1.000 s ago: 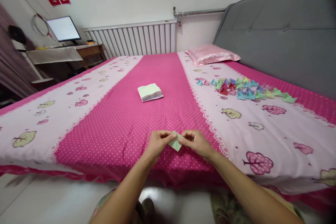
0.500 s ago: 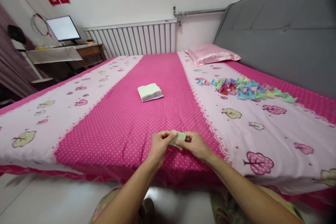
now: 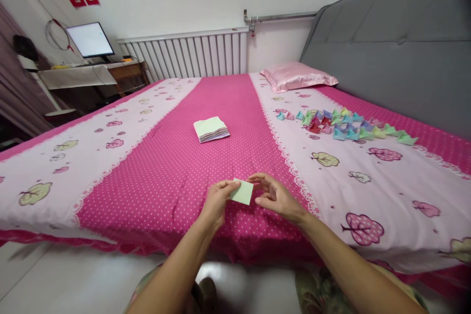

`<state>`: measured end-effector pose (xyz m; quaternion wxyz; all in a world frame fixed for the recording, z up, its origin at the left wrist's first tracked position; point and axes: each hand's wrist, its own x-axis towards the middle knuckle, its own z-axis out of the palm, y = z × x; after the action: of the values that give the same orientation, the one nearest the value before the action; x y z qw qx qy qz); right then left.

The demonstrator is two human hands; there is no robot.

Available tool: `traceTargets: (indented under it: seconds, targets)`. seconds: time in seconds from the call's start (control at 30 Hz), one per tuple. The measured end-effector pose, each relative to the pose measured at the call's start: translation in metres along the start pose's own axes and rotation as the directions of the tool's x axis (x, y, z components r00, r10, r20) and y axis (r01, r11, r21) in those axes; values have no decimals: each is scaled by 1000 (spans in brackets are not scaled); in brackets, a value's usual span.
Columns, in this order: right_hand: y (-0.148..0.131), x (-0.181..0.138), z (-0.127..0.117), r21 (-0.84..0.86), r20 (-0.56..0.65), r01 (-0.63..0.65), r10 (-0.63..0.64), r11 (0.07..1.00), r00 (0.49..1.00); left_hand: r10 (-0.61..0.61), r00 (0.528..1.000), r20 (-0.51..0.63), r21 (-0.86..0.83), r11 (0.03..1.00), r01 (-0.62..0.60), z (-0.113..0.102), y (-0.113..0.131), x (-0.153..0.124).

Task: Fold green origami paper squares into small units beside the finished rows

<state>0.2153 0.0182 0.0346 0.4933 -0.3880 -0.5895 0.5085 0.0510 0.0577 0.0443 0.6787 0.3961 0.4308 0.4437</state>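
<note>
A small folded piece of pale green paper [image 3: 243, 193] is pinched at its left edge by my left hand [image 3: 218, 202], thumb on top. Just to the right, my right hand [image 3: 278, 199] has its fingers apart and curved, with nothing held between them. Both hands are above the front part of the bed. Beyond them a stack of square paper [image 3: 211, 128] lies on the pink dotted strip, with a pale green sheet on top. Several folded paper boats [image 3: 340, 127] in many colours are grouped on the bed to the right.
The bed [image 3: 162, 167] has a pink patterned cover, with a pink pillow [image 3: 297, 76] at the far right. A grey headboard [image 3: 390, 44] rises on the right. By the wall are a radiator [image 3: 191, 54] and a desk [image 3: 79, 76] with a monitor [image 3: 90, 40].
My right hand has let go of the green paper and moved a little right, its fingers spreading. My left hand keeps the paper, which now shows more of its face.
</note>
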Motion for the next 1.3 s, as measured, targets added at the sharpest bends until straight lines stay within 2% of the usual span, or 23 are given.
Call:
traceTargets:
  seconds: [0.07, 0.2, 0.43, 0.87, 1.07, 1.3]
  targets:
    - [-3, -1, -3, -55, 33, 64, -62, 996, 998, -31, 999, 11, -17, 999, 31, -1, 2, 0]
    - [-7, -1, -4, -152, 73, 78, -67, 985, 995, -60, 996, 61, -14, 998, 61, 1, 3, -2]
    - [-2, 0, -1, -155, 106, 86, -70, 984, 992, -89, 993, 73, -5, 996, 90, 3, 1, -3]
    - [-1, -2, 0, -248, 105, 72, -47, 966, 993, -94, 993, 77, 3, 996, 94, 4, 1, -5]
    - [2, -1, 0, -276, 91, 107, -85, 955, 992, -92, 990, 106, 5, 996, 92, 4, 0, -5]
    - [8, 2, 1, -283, 24, 105, -103, 953, 994, -111, 984, 142, 33, 994, 107, 3, -4, -3]
